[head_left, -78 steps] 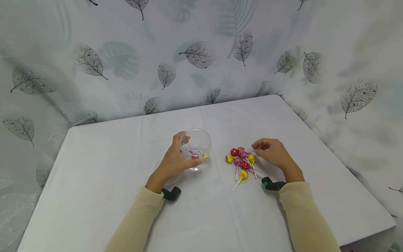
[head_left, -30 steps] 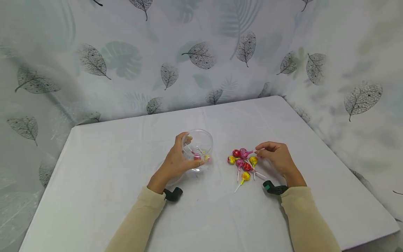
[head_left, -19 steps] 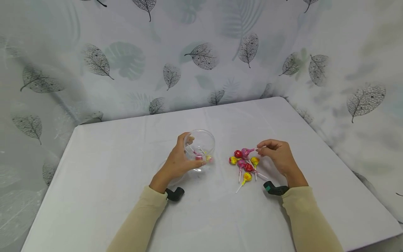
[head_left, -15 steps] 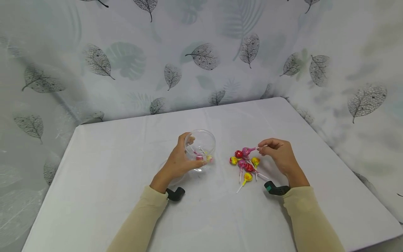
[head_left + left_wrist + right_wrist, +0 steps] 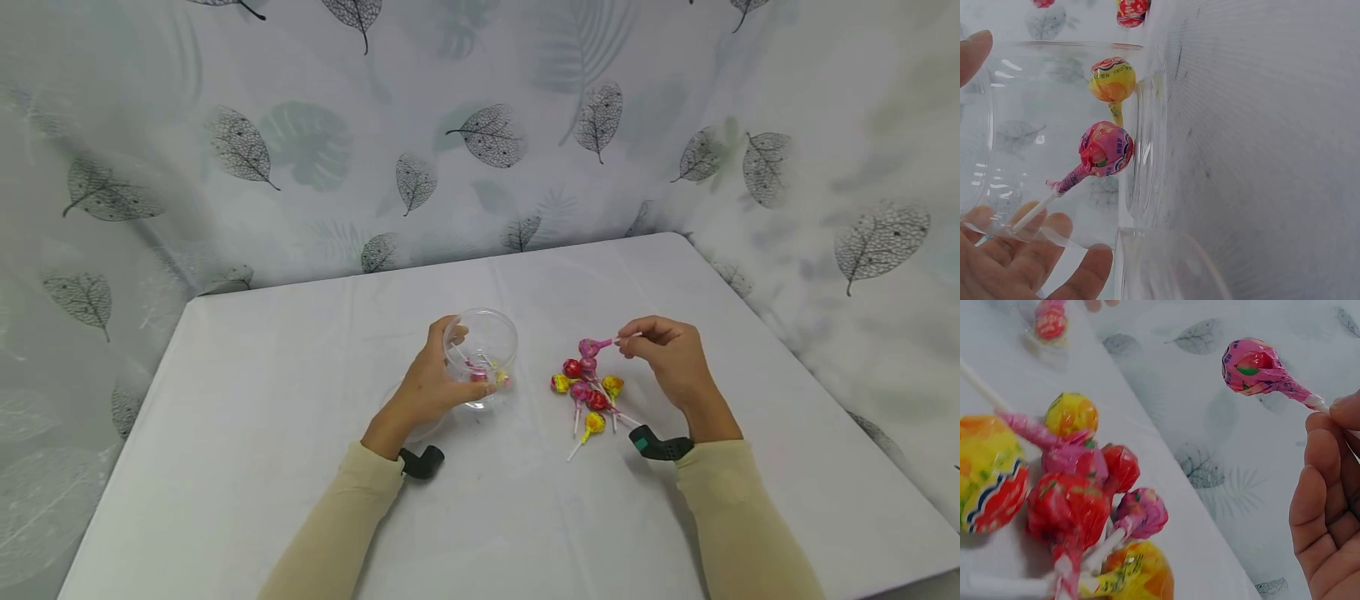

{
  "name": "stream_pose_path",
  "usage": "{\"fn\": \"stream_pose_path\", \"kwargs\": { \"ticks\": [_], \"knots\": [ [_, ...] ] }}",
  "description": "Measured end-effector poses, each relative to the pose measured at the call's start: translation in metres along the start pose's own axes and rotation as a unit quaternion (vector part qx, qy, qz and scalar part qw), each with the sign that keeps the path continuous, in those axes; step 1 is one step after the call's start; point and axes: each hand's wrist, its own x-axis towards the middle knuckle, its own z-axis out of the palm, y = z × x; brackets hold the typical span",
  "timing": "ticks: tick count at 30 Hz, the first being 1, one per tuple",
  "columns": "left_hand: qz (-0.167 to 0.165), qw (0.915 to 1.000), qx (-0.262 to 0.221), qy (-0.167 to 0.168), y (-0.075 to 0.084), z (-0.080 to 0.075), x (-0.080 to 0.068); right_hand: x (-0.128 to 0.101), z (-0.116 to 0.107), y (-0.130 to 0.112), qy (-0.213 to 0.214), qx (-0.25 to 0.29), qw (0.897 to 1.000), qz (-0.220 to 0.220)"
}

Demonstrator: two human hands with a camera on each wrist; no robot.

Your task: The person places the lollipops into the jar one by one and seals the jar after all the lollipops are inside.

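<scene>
The right hand [image 5: 671,354] pinches a pink lollipop [image 5: 592,345] by its stick above the pile [image 5: 588,392]; the left hand [image 5: 431,383] grips the clear jar [image 5: 480,350] on the tabletop [image 5: 300,417].

soft, even light falls from above, bright without harshness; my arms throw only faint grey shadows on the white table [image 5: 247,467]. the head view bends at its edges, so the leaf curtain [image 5: 480,133] smears and curves near the corners. my left wrist view looks through the clear jar [image 5: 1054,137], with small white glints on its wall. in the right wrist view the pile of lollipops [image 5: 1066,487] up close is soft and out of focus.
</scene>
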Motion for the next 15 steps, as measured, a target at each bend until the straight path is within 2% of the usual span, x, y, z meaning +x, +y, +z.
{"fn": "stream_pose_path", "kwargs": {
  "ticks": [4,15],
  "knots": [
    [0.000,1.0000,-0.003,0.000,0.002,0.000,0.000,0.004,0.003,-0.006,0.003,0.006,1.000,-0.011],
    [-0.003,1.0000,-0.009,0.001,0.004,0.000,-0.002,0.013,0.012,-0.019,0.001,0.079,0.996,-0.038]
  ]
}}
